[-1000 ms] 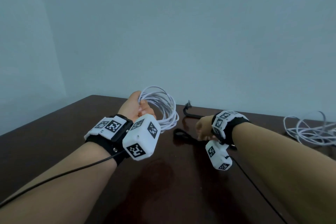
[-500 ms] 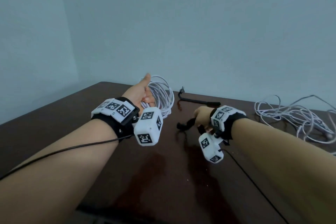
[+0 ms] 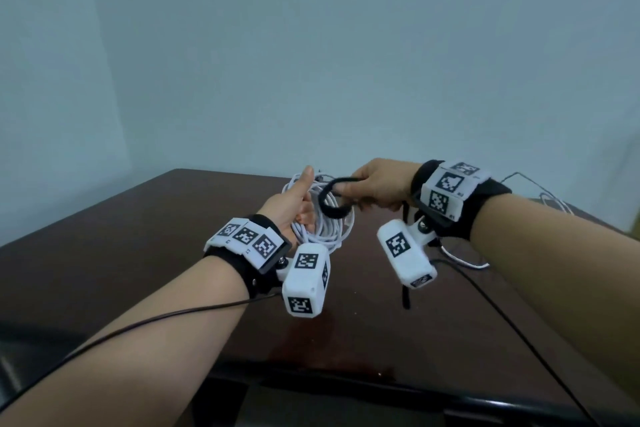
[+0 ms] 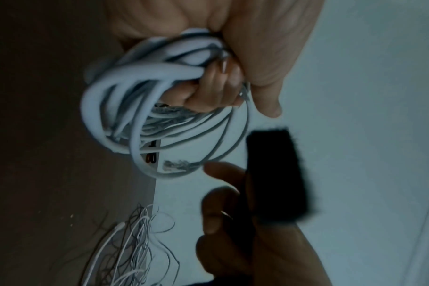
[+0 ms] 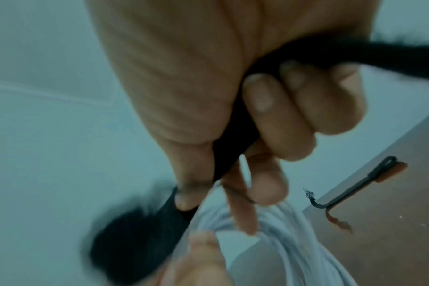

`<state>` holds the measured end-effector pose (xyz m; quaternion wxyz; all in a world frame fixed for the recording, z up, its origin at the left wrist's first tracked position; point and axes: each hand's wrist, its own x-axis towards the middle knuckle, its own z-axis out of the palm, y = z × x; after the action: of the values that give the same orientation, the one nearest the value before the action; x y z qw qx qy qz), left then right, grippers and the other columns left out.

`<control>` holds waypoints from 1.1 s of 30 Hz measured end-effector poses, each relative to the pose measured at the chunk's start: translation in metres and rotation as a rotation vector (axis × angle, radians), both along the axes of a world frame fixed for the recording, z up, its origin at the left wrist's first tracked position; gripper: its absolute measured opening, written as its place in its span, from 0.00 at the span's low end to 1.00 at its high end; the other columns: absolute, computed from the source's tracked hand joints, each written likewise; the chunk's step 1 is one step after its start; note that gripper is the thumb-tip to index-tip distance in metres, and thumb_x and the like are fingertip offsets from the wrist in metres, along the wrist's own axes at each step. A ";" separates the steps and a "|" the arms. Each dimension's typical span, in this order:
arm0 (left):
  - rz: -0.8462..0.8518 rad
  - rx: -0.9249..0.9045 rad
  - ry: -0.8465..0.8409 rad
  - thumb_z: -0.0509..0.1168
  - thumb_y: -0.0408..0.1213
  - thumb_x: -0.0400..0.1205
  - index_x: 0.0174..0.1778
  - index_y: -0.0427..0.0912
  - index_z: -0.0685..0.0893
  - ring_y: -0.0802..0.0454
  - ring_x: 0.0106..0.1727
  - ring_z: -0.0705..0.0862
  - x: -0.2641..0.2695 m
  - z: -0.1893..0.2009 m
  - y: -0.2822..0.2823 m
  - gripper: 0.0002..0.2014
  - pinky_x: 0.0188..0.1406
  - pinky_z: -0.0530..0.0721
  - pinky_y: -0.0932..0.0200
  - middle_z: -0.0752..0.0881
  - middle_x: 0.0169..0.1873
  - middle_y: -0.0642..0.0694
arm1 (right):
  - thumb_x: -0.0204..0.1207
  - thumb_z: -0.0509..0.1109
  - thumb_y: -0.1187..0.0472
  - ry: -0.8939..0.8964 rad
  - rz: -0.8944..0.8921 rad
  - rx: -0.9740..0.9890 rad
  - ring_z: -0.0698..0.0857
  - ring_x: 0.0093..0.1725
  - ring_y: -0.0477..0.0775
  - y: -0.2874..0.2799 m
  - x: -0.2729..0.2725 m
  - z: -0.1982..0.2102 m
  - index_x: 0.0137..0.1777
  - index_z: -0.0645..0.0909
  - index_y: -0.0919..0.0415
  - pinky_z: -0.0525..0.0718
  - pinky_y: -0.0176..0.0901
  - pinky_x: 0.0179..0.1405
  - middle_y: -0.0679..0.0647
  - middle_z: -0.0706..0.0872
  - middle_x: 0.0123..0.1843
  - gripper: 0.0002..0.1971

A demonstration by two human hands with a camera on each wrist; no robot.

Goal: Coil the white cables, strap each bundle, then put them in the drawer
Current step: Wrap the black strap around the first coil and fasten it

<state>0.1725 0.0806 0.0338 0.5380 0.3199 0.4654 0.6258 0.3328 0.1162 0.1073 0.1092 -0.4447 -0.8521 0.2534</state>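
Note:
My left hand [image 3: 298, 204] grips a coiled white cable bundle [image 3: 323, 224] above the dark wooden table [image 3: 121, 253], thumb pointing up. In the left wrist view the fingers [image 4: 216, 85] curl round the coil [image 4: 125, 116]. My right hand [image 3: 375, 185] holds a black strap [image 3: 334, 196], curved into a loop right against the coil. The right wrist view shows the strap [image 5: 235, 143] running through the closed fist, with the coil [image 5: 289, 238] just below. A loose end of the strap [image 3: 405, 295] hangs down under the right wrist.
A tangle of loose white cable [image 3: 554, 204] lies at the table's back right, also seen as loose cable [image 4: 135, 241] in the left wrist view. Another black strap [image 5: 350, 191] lies on the table behind. The table's front edge [image 3: 346, 381] is near my body.
My right hand lifted the black strap off the table and brought it left and up to the coil. The left hand kept its hold on the coil, and the camera view shifted.

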 end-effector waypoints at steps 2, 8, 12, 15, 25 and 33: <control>-0.006 0.038 0.003 0.67 0.57 0.76 0.32 0.45 0.71 0.52 0.14 0.79 0.010 0.004 -0.004 0.21 0.15 0.67 0.68 0.77 0.14 0.37 | 0.75 0.62 0.35 -0.161 -0.028 0.075 0.72 0.19 0.47 -0.015 -0.004 -0.006 0.38 0.82 0.59 0.71 0.33 0.20 0.50 0.81 0.24 0.26; -0.020 0.087 0.099 0.67 0.54 0.79 0.29 0.47 0.70 0.57 0.15 0.61 0.029 0.007 -0.009 0.19 0.24 0.61 0.63 0.62 0.17 0.53 | 0.81 0.60 0.56 -0.356 -0.211 0.336 0.74 0.30 0.53 -0.029 -0.015 -0.018 0.29 0.69 0.60 0.70 0.41 0.27 0.53 0.74 0.29 0.18; -0.068 0.127 0.223 0.65 0.47 0.82 0.29 0.45 0.69 0.58 0.13 0.62 0.043 0.009 -0.013 0.19 0.15 0.63 0.67 0.65 0.14 0.52 | 0.78 0.64 0.63 -0.022 -0.210 0.123 0.79 0.33 0.49 -0.021 -0.017 -0.032 0.34 0.73 0.55 0.79 0.38 0.34 0.51 0.78 0.35 0.10; -0.079 0.158 0.290 0.66 0.44 0.83 0.31 0.42 0.71 0.56 0.14 0.64 0.041 0.006 -0.011 0.17 0.15 0.65 0.67 0.67 0.14 0.50 | 0.80 0.60 0.67 0.306 -0.236 -0.186 0.75 0.18 0.43 -0.021 -0.011 -0.031 0.31 0.72 0.57 0.74 0.35 0.19 0.51 0.75 0.29 0.14; -0.172 0.080 0.557 0.53 0.70 0.76 0.32 0.41 0.73 0.56 0.16 0.66 0.024 0.023 -0.007 0.31 0.20 0.67 0.64 0.69 0.14 0.52 | 0.74 0.56 0.54 1.013 -0.034 -0.985 0.71 0.16 0.52 -0.037 -0.010 -0.035 0.32 0.64 0.59 0.75 0.33 0.17 0.57 0.65 0.31 0.12; 0.012 0.019 0.661 0.54 0.68 0.79 0.30 0.43 0.74 0.53 0.17 0.68 0.016 0.028 0.002 0.29 0.22 0.69 0.64 0.73 0.16 0.50 | 0.77 0.56 0.57 1.051 -0.056 -0.941 0.71 0.17 0.46 -0.028 -0.019 -0.045 0.38 0.73 0.62 0.66 0.29 0.18 0.54 0.75 0.33 0.11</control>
<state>0.1889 0.0823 0.0621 0.3510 0.5080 0.6108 0.4957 0.3137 0.0878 0.0621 0.3087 -0.2852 -0.4750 0.7732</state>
